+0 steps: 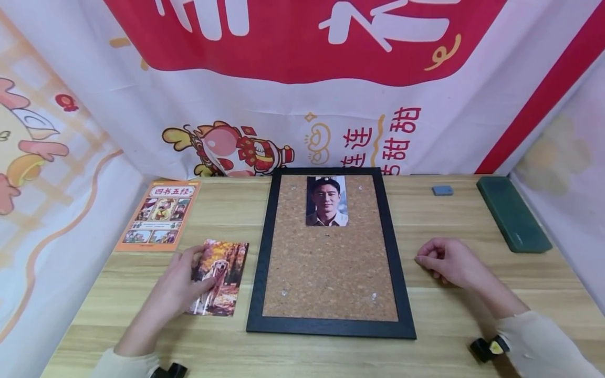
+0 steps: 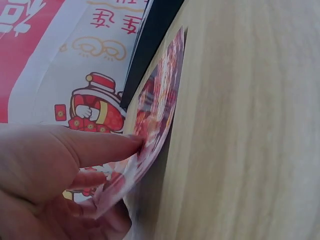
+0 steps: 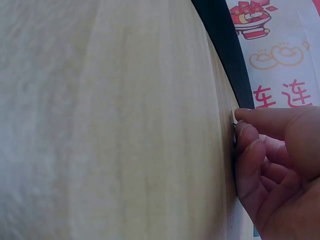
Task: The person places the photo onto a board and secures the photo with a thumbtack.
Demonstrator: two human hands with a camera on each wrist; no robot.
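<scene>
My left hand [image 1: 177, 289] grips the left part of a glossy photo [image 1: 235, 257] of a light-coated dog among autumn trees, with the thumb lying across its front. In the left wrist view the photo [image 2: 162, 95] bends upward at the held end, while its far end lies low by the wood. To the photo's right lies a black-framed corkboard [image 1: 331, 273] with a portrait photo [image 1: 327, 202] at its top. My right hand [image 1: 451, 260] rests on the table right of the frame, fingers loosely curled, with no held thing showing between them.
Small clear pins [image 1: 374, 297] sit near the corkboard's corners. An orange-bordered booklet [image 1: 156, 215] lies at the back left. On the right are a small blue block [image 1: 442, 190] and a long green case [image 1: 514, 215]. Printed cloth [image 1: 302, 105] walls the table's back and sides.
</scene>
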